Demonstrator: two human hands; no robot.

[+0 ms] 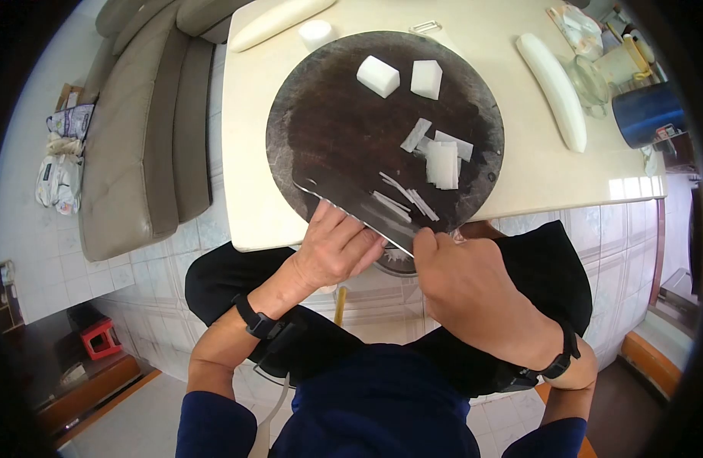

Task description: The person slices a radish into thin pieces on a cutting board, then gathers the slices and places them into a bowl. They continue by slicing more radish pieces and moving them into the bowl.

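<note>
My right hand (473, 290) grips the handle end of a kitchen knife (355, 210) with a wide dark blade. The blade lies slantwise over the near edge of a round dark chopping board (313, 69). My left hand (334, 248) has its fingers bent and pressed together at the blade's near edge; I cannot tell what is in them. Just beyond the blade lie several thin white strips (421, 204). Farther up the board, thin white radish slices (443, 164) overlap in a pile. Two thick peeled radish chunks (378, 76) sit near the far rim.
One long peeled white radish (554, 91) lies on the pale table (248, 145) to the right, another white radish (279, 23) at the far left. A cut radish end (317, 33) and a peeler (425, 27) are behind the board. A glass jug (588, 84) and a dark blue cylinder (649, 114) stand right.
</note>
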